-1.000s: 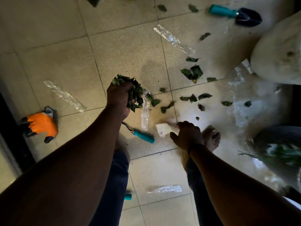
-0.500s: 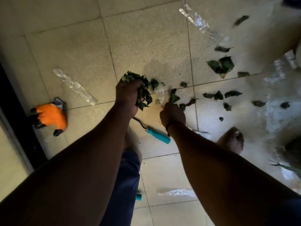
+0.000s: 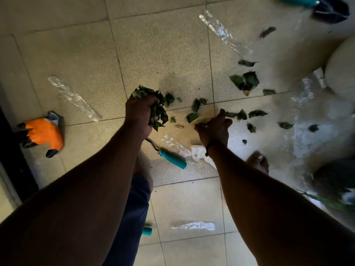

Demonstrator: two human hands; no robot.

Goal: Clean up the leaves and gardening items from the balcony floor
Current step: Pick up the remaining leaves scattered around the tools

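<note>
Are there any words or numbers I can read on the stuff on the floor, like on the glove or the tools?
None can be read.
The orange glove: no print shows.
The teal tool handle: plain.
The white paper scrap near the right hand: a tiny dark mark, too small to read.
The left hand grips only a bunch of leaves.

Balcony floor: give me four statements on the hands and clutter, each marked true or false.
1. The left hand grips a bunch of leaves. True.
2. The orange glove is worn on the right hand. False: it lies on the floor at the left; that hand is bare.
3. A teal-handled tool lies between the forearms. True.
4. No loose leaves remain on the tiles. False: many are scattered to the right.
</note>
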